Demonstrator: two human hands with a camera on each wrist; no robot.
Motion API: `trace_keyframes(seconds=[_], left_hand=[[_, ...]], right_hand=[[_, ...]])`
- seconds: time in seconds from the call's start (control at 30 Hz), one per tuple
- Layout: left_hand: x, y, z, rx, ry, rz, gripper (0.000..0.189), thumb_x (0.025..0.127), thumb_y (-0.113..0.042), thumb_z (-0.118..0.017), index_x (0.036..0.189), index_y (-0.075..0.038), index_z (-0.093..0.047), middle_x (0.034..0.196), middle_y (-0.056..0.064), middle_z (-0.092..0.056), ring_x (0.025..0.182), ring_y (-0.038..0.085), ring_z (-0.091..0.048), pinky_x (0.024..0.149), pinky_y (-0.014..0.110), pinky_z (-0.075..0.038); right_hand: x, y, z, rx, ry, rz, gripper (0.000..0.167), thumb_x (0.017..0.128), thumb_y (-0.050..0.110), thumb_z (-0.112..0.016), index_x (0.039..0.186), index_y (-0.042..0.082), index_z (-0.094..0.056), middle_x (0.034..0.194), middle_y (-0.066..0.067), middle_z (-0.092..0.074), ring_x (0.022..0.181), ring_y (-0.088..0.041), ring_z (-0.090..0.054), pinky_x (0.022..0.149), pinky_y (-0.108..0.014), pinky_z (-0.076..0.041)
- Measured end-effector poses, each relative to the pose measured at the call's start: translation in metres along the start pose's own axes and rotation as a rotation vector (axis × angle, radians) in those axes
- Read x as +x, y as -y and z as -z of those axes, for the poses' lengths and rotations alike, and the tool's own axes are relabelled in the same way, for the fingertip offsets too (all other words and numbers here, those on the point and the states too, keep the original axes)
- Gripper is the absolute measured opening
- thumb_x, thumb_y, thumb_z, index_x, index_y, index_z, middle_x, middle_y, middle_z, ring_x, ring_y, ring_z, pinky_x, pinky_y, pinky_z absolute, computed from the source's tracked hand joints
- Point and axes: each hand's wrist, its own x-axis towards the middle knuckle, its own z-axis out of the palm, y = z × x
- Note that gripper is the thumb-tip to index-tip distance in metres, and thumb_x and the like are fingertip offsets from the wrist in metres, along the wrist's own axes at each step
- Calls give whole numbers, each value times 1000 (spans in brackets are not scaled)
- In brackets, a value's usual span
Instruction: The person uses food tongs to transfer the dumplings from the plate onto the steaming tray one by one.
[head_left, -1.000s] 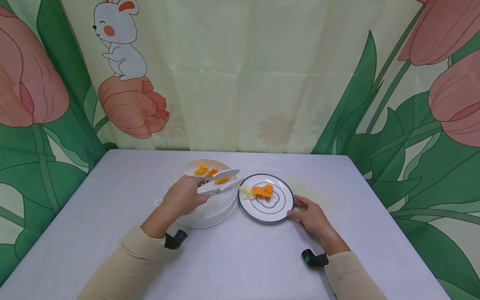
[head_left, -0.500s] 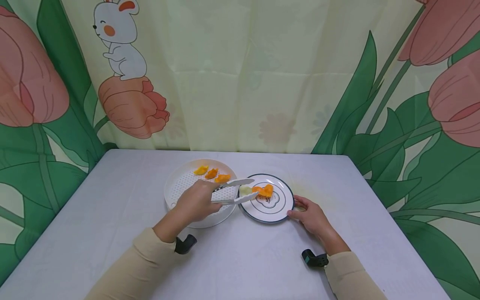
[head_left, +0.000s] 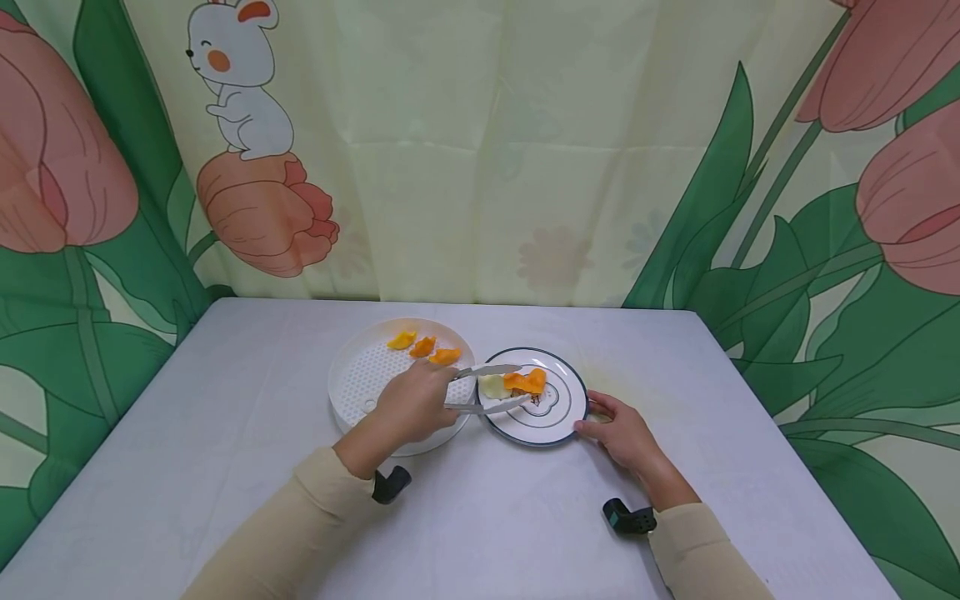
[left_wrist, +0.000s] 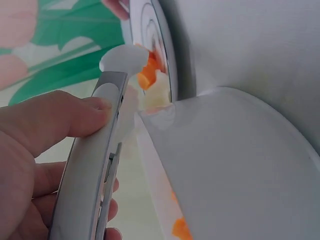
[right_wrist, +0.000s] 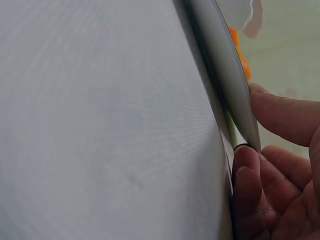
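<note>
My left hand (head_left: pixel 415 402) grips metal tongs (left_wrist: pixel 87 170) with white tips, thumb along one arm. In the head view the tongs' arms are spread, one on each side of a pale piece of food (head_left: pixel 492 387) on a blue-rimmed white plate (head_left: pixel 551 427). An orange piece (head_left: pixel 528 382) lies against the pale one, to its right. My right hand (head_left: pixel 618 432) holds the plate's right rim, thumb on top and fingers beneath in the right wrist view. Left of the plate sits a round white perforated tray (head_left: pixel 352 375), partly covered by my left hand.
Along the tray's far side lie a yellow piece (head_left: pixel 402 340) and two orange pieces (head_left: pixel 423 347). Tray and plate stand side by side on a white-covered table (head_left: pixel 510 517). A curtain (head_left: pixel 465 167) printed with tulips and a mouse hangs behind the table's far edge.
My left hand has moved right with the tongs, from above the tray to the plate, bringing the tips around the pale piece. The right hand and plate have stayed put.
</note>
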Motion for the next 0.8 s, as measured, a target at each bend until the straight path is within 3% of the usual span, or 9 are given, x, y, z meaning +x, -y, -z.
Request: trace_keyframes(seconds=[0.43, 0.8], left_hand=[[10, -3, -2, 5, 4, 0, 47, 78, -24, -86, 119, -8, -70, 90, 0, -64, 81, 20, -54, 64, 29, -51], [17, -3, -2, 6, 45, -1, 40, 80, -24, -85, 115, -9, -71, 81, -2, -60, 79, 21, -53, 64, 30, -50]], right_hand=[[0, 0, 0, -4, -3, 4, 74, 91, 24, -75, 153, 6, -39, 147, -23, -47, 140, -42, -32, 110, -56, -30], [2, -3, 0, 3, -11, 15, 74, 90, 21, -76, 152, 4, -40, 146, -23, -48, 141, -42, -32, 111, -57, -28]])
